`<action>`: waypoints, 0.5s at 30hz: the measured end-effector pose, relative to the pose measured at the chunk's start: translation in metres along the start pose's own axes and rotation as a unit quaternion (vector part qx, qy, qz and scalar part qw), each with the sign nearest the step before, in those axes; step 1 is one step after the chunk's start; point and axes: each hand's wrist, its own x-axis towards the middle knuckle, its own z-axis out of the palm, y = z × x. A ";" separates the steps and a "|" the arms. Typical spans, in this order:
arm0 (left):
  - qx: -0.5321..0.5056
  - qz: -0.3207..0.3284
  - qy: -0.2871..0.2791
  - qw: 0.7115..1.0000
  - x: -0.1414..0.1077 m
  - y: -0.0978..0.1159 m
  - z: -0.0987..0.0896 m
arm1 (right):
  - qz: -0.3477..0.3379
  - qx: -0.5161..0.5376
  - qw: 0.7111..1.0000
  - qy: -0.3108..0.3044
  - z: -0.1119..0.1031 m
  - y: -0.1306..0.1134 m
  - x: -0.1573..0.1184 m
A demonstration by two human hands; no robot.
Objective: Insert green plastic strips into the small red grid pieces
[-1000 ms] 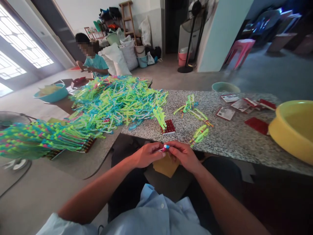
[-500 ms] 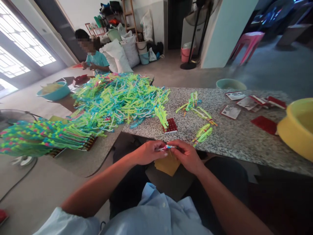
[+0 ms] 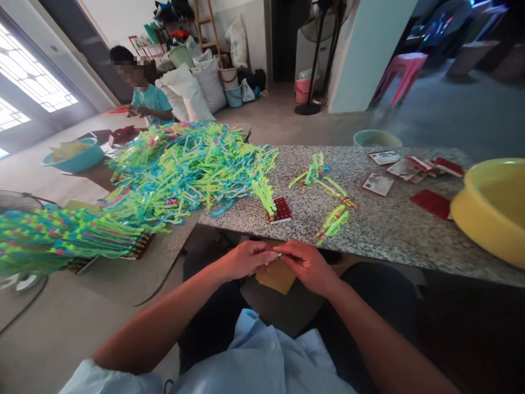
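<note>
Fingers (image 3: 268, 255) of the left hand (image 3: 246, 261) and those of the right hand (image 3: 308, 265) meet tip to tip just below the near edge of the surface (image 3: 381, 230), pinched narrow on a small thin piece (image 3: 279, 254) held between them. Only a pale sliver of that piece shows now. Half a second ago a longer stretch with red and blue on it lay across the same gap, and a second ago a short coloured tip stood up between the thumbs. Judgement: the piece has been drawn or pushed further into the grip, so the handwork on it is still under way and it has not been set down.

Both hands hover over the lap, apart from the surface, with a tan card (image 3: 275, 275) lying under them.

On the surface, near its front edge: a red card (image 3: 282, 209) with green strips standing on it, and just right of it a loose green bundle (image 3: 333, 223). A large heap of green and blue strips (image 3: 184, 164) covers the left end. A yellow basin (image 3: 490, 205) sits at the right edge.

Another person (image 3: 145, 98) sits at the far left, hands busy with their own work.
</note>
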 end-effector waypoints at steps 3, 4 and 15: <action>-0.023 -0.033 -0.019 0.999 0.002 -0.004 0.001 | 0.006 -0.018 1.000 -0.025 0.000 0.002 -0.004; -0.022 -0.041 -0.027 0.999 0.003 -0.005 0.001 | 0.009 -0.024 0.999 -0.034 0.000 0.002 -0.005; 0.163 -0.028 -0.085 0.983 0.011 0.004 -0.011 | -0.024 -0.286 0.955 -0.079 0.008 0.016 -0.013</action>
